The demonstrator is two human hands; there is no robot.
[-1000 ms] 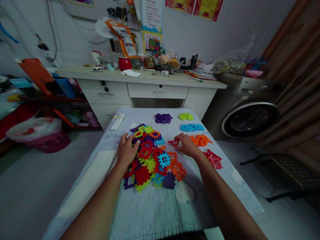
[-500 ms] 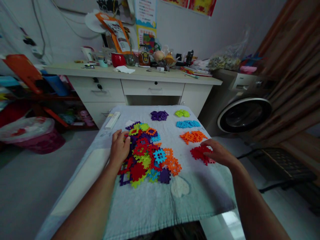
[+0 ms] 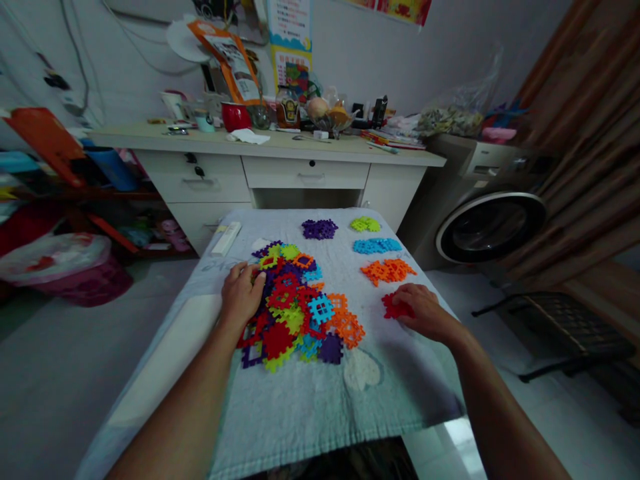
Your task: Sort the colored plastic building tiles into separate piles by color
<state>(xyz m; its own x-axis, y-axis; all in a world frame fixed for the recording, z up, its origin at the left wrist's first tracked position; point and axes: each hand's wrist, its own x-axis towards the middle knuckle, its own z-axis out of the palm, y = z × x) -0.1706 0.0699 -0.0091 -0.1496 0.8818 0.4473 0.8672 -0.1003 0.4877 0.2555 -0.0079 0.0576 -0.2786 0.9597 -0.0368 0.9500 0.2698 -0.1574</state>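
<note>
My left hand (image 3: 242,293) rests against the left side of a mixed heap of plastic interlocking tiles (image 3: 280,339), thumb apart from its loosely curved fingers. Red, purple, orange, blue and green notched squares overlap in this heap, some solid and some with cut-out centres. Over at the right, my right hand (image 3: 421,311) is closed around part of a small pile of red interlocking tiles (image 3: 393,306); its palm and fingers hide the pile's right side. Beyond it lie single-colour piles: orange tiles (image 3: 387,271), blue tiles (image 3: 376,246), green tiles (image 3: 365,224) and purple tiles (image 3: 319,229).
The tiles lie on a cloth-covered table (image 3: 300,420). A white oblong object (image 3: 227,239) sits near its far left corner. Behind stands a cluttered desk (image 3: 310,175) with a washing machine (image 3: 480,207) to its right. A pink bin (image 3: 75,270) stands left and a black stool (image 3: 560,327) right.
My right hand has moved slightly left and closed in on the red tiles, covering their right side. My left hand stays at the mixed heap. The view has shifted slightly.
</note>
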